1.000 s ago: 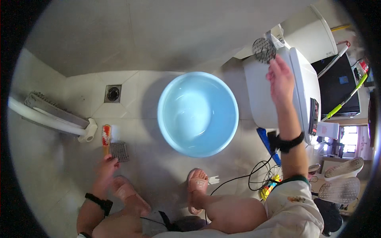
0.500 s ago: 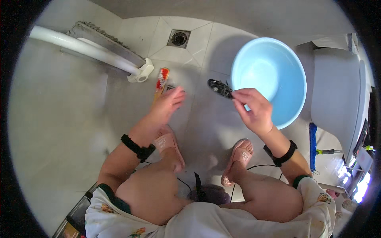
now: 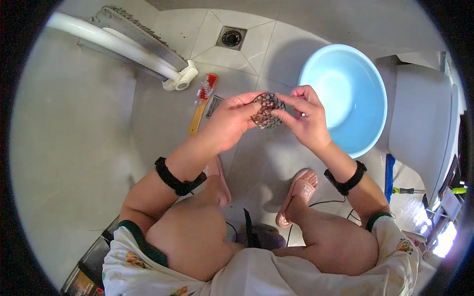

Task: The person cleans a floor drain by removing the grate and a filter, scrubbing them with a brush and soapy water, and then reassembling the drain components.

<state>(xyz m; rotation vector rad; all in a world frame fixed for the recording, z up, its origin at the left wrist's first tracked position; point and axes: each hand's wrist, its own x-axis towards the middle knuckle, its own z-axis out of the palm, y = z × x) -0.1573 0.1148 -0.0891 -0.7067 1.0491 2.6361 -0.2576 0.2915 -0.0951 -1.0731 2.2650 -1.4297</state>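
Note:
A small round perforated metal strainer disc [image 3: 267,109] is held up between both my hands above the tiled floor. My left hand [image 3: 229,122] grips its left edge with thumb and fingers. My right hand [image 3: 304,116] pinches its right edge. Both wrists wear black bands. A light blue plastic basin [image 3: 363,98] stands on the floor just right of my right hand. A brush with a wooden handle and red head [image 3: 201,101] lies on the tiles left of my left hand, beside a small dark grid piece [image 3: 213,106].
A floor drain [image 3: 231,37] sits at the top. A white pipe with a ribbed grey part [image 3: 123,44] runs across the upper left. A white appliance [image 3: 424,123] stands at the right. My feet in pink sandals [image 3: 297,192] rest on the tiles, with cables near them.
My right hand came down from the white appliance with the round strainer. Both hands have now met on it; my left hand left the brush area.

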